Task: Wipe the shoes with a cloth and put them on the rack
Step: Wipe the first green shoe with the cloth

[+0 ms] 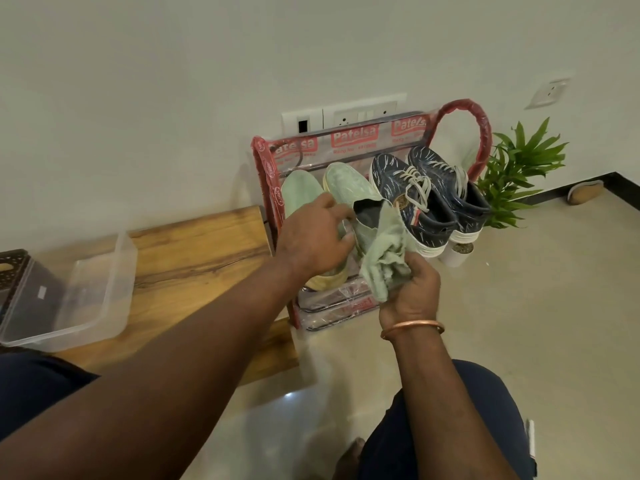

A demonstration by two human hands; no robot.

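Rack (266, 174): red frame in printed plastic wrap, on the pale glossy tile floor (519, 323), backed against the white wall just below a row of wall sockets (346, 116). On the rack's top tier sit four shoes, toes tilted up toward the wall. The green pair is at the rack's desk end, outer green shoe (298, 192) and inner green shoe (349, 188). The navy sneakers (408, 192) with white laces are at the rack's other end. The left grip (311, 240) reaches over the rack and grasps the inner green shoe at its collar, fingers curled on the edge. The right grip (412, 289), copper bangle (412, 329) at the wrist, is clenched round a bunched pale green cloth (384, 251), held in front of the rack and touching that shoe's heel. A low wooden desk (194, 251) butts against the rack's side and carries a clear plastic box (86, 289). Beyond the rack's far end there is a green plant (519, 174) in a white pot (457, 252).
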